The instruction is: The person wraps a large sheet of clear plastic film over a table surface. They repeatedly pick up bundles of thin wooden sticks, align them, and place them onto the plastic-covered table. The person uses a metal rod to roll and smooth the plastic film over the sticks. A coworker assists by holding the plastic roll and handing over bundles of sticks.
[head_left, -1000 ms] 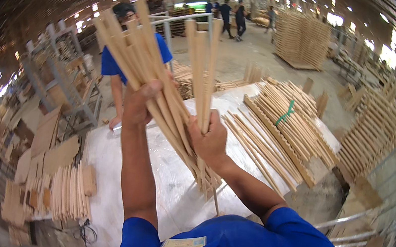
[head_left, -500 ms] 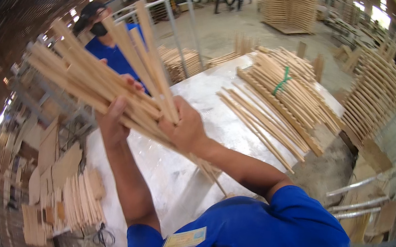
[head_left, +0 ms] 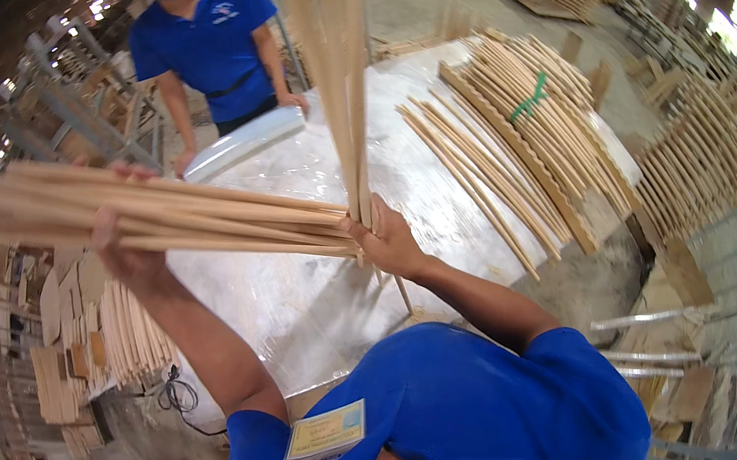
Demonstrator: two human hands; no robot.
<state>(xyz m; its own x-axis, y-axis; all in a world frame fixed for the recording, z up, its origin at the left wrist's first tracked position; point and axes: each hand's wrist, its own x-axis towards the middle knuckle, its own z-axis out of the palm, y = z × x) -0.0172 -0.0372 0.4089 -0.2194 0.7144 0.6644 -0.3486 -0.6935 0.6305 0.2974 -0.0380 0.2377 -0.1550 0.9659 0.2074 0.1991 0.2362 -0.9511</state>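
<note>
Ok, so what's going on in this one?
A person in a blue shirt is handling wooden sticks above a white-topped table. The left hand grips a thick bundle lying roughly level across the view; the right hand, at the bundle's end, holds a few separate sticks pointing away. Loose sticks and a stack with a green tie lie at the table's right. Opposite, a co-worker has hands at a shiny, pale roll.

Premises: a woodworking workshop. Evidence: wooden rods (head_left: pixel 231 212) held by the worker (head_left: pixel 493 414), a green-tied bundle (head_left: pixel 549 128) on the surface (head_left: pixel 283 312), tall stacked timber (head_left: pixel 707 172) at right, bare floor (head_left: pixel 431 1), metal frames (head_left: pixel 111 136), and a co-worker (head_left: pixel 238 92) in a matching blue shirt (head_left: pixel 193 39).
</note>
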